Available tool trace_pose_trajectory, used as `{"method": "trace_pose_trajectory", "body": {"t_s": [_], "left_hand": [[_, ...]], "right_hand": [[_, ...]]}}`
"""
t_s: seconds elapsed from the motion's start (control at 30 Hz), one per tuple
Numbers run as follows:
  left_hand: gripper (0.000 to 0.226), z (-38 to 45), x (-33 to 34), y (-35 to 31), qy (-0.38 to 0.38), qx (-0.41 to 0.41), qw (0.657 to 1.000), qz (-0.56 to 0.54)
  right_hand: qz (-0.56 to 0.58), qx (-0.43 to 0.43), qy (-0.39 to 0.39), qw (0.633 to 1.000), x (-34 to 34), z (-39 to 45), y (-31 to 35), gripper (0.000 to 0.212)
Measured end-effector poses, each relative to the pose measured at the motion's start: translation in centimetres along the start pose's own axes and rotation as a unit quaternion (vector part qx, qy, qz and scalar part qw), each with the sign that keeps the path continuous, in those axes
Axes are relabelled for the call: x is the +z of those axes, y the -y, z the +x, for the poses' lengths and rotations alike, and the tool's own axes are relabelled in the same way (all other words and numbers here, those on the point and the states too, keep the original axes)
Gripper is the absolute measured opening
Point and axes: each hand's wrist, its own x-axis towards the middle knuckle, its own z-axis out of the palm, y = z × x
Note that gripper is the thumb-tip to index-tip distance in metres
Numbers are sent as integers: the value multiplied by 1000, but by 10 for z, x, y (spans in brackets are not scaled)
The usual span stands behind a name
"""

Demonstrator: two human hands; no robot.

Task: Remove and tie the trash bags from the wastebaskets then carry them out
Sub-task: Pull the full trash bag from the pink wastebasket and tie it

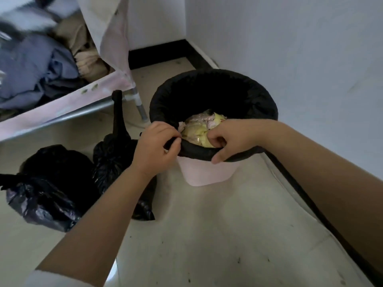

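Left hand (156, 147): curled on the near-left part of the liner's rolled edge, thumb and forefinger pinching a fold of black plastic; the other fingers are tucked under the palm.
Right hand (226, 139): hooked over the near rim, fingers curled down inside the bin and thumb pressed against the outside of the rolled edge, so the plastic is clamped between them.
Trash bag (211, 94): black liner, seated in the bin with its top folded over the whole rim (no part of it lifted clear that can be seen).
Wastebasket (204, 172): pale pink, upright on the floor, near the wall corner.
Rubbish (199, 129): yellow and pinkish crumpled scraps inside the liner, just beside the right fingers.
Tied bags: one black bag (116, 154) with its knotted neck standing up, just left of the bin; another black bag (47, 189) further left, lying on the floor.
Rack (68, 104): pink fabric frame on metal legs, holding piled clothes (35, 69).
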Motion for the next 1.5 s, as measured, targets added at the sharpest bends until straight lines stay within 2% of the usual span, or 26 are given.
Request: {"method": "trace_pose_trajectory", "body": {"t_s": [0.1, 0.23, 0.37, 0.47, 0.57, 0.67, 0.77, 0.87, 0.93, 1.07, 1.17, 1.23, 1.3, 1.4, 1.5], "left_hand": [[39, -5, -3, 1, 16, -4, 999, -28], [55, -16, -12, -6, 73, -34, 996, -45], [36, -13, -11, -8, 53, -48, 996, -46], [18, -3, -22, -10, 56, -48, 996, -49], [10, 1, -26, -13, 57, -11, 997, 53], [13, 2, -25, -18, 8, 1, 993, 120], [27, 4, -20, -29, 15, -123, 987, 103], [30, 12, -15, -37, 7, -186, 979, 81], [30, 18, -13, -41, 6, -197, 978, 67], [33, 20, -13, -42, 78, -181, 980, 16], [31, 20, -15, -40, 149, -148, 977, 30], [27, 23, -17, -39, 159, -148, 976, 31], [26, 27, -16, -40, 143, -150, 977, 45], [29, 28, -13, -44, 82, -155, 981, 88], [30, 30, -11, -48, 53, -173, 978, 100]], "right_hand": [[48, -1, -9, 999, 3, -3, 0, 39], [85, 12, -34, 996, 5, -10, 2, 38], [103, 28, -57, 993, 9, -10, 6, 38], [160, 39, -78, 983, 8, -14, 9, 25], [140, 45, -100, 984, 5, -15, 12, 16], [111, 51, -105, 987, 7, -11, 14, 27], [99, 65, -175, 977, 8, -5, 12, 36], [44, 85, -241, 966, 7, 1, 13, 20], [24, 104, -296, 949, 7, 6, 12, 9], [18, 162, -363, 917, 11, 13, 3, 15], [19, 177, -336, 925, 12, 15, -7, 16], [35, 173, -316, 932, 13, 14, -11, 15], [70, 159, -318, 932, 13, 10, -11, 18], [125, 93, -303, 940, 9, -3, -5, 21], [30, 72, -210, 975, 8, -11, 2, 26]]}}
